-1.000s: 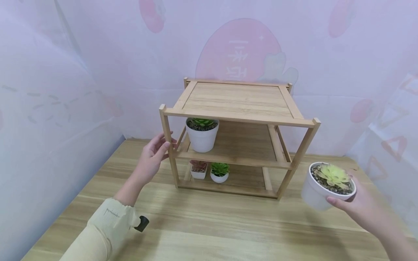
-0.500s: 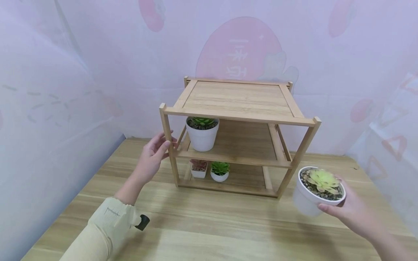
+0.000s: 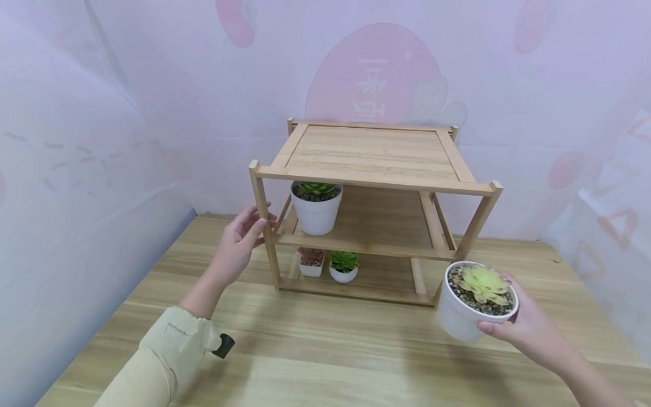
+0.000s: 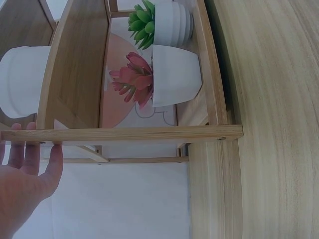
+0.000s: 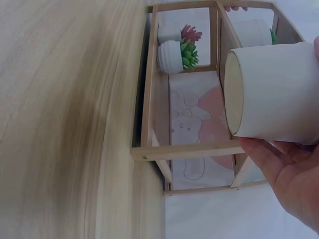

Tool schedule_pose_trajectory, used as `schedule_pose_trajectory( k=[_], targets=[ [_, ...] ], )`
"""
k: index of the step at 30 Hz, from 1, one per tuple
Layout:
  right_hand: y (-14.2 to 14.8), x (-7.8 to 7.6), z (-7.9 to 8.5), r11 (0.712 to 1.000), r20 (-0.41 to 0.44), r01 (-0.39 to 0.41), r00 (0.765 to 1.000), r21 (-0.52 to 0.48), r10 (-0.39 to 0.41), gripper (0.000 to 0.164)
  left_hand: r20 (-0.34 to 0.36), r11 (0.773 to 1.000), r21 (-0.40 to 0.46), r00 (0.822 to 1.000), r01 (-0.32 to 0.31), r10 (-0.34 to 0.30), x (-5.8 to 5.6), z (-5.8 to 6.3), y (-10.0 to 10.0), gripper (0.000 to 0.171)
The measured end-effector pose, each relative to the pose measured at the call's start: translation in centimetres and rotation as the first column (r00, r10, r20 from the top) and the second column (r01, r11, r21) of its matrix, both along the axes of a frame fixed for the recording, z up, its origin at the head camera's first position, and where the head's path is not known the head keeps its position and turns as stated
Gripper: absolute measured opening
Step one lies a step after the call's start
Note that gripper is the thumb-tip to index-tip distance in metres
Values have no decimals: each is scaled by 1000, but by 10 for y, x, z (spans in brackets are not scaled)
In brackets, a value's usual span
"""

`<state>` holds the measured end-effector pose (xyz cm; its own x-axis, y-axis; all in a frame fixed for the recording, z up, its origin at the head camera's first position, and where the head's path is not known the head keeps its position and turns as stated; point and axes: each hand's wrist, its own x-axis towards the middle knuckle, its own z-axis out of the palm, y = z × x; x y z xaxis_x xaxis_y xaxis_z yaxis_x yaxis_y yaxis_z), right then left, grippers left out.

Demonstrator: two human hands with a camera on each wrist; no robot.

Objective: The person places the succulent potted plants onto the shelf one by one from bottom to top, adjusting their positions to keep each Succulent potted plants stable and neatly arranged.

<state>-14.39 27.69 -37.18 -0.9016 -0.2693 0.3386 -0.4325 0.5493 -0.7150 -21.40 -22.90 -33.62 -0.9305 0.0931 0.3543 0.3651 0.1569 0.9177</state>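
Note:
My right hand (image 3: 534, 330) grips a white round pot (image 3: 460, 314) holding a pale yellow-green succulent and pebbles. It is raised above the table, overlapping the lower front right post of a three-tier wooden shelf (image 3: 376, 152) in the head view. In the right wrist view the pot's base (image 5: 233, 93) faces the shelf. At the front left post, my left hand (image 3: 236, 243) holds on with thumb in front and fingers behind. A large white pot (image 3: 316, 217) with a green succulent stands at the left of the middle tier.
On the bottom tier's left side sit a small square pot with a red succulent (image 3: 311, 264) and a small round pot with a green one (image 3: 343, 265). A wooden table (image 3: 325, 350) carries the shelf. Printed cloth walls (image 3: 203, 102) surround the back and sides.
My right hand has carried the potted yellow-green succulent leftward, closer to the shelf's front right post. The left hand stays at the front left post.

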Motion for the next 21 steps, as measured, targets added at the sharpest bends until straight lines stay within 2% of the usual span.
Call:
schedule_pose_trajectory(
  k=[8, 21],
  targets=[
    [-9, -2, 9, 999, -15, -40, 999, 12, 40, 96, 6, 1000, 3, 1000, 4, -4, 0, 0, 0, 43],
    [-27, -10, 25, 999, -12, -45, 999, 2, 45, 98, -4, 1000, 0, 1000, 14, -14, 0, 0, -2, 45]
  ],
)
